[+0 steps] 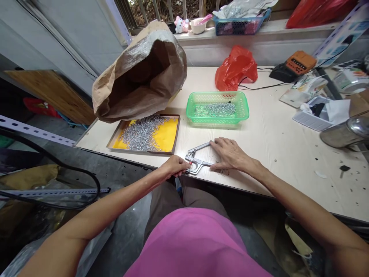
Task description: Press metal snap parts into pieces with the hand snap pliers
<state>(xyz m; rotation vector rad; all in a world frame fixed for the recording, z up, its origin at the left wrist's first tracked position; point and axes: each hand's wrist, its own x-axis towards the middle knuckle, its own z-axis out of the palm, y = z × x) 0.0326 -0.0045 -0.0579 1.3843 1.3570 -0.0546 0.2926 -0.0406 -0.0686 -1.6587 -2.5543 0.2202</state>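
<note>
A pair of metal hand pliers (198,163) with a coil spring, a curved jaw and a small red part lies near the table's front edge. My right hand (229,154) grips its spread handles, the fingers over the far one and the thumb at the near one. At the jaw end, my left hand (176,166) is closed in a pinch; whatever sits between its fingertips is too small to make out. Beyond my left hand, many small silvery metal pins (138,132) are heaped on a yellow-lined shallow tray (177,134). More metal pieces (221,109) lie in a green plastic basket (198,121).
A large open paper sack (138,77) leans over the tray's back edge. Behind the basket sits a red plastic bag (236,69). An orange and black battery pack (300,63), a white plastic tray (313,115) and a metal cup (346,132) stand at the right.
</note>
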